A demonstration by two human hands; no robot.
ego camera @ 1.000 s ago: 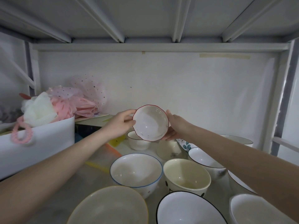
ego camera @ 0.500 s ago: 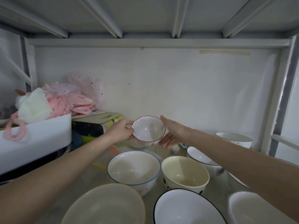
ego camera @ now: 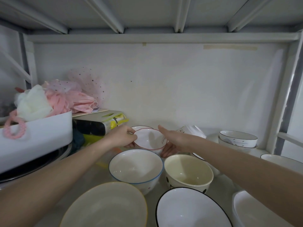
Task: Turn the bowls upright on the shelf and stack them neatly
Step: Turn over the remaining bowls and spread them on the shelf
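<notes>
A small white bowl with a wavy red rim [ego camera: 150, 139] sits upright between both hands, low over the shelf, just in front of another small white bowl [ego camera: 141, 127]. My left hand [ego camera: 122, 136] pinches its left rim. My right hand [ego camera: 172, 141] cups its right side, thumb up and fingers underneath. Nearer to me stand a blue-rimmed white bowl [ego camera: 136, 166], a cream bowl [ego camera: 188, 172], a yellow-rimmed bowl [ego camera: 105, 205] and a black-rimmed bowl [ego camera: 191, 208], all upright. A bowl [ego camera: 191, 129] at the back lies tipped on its side.
Two nested black-rimmed bowls [ego camera: 237, 139] stand at the back right beside the shelf post [ego camera: 278, 128]. A white bin [ego camera: 36, 138] with pink and white fabric fills the left, with boxes [ego camera: 98, 123] behind it. More bowls [ego camera: 262, 208] sit at the right edge.
Both hands have lowered the red-rimmed bowl from chest height and tipped it from facing me to upright, bringing it down toward the small bowl at the back.
</notes>
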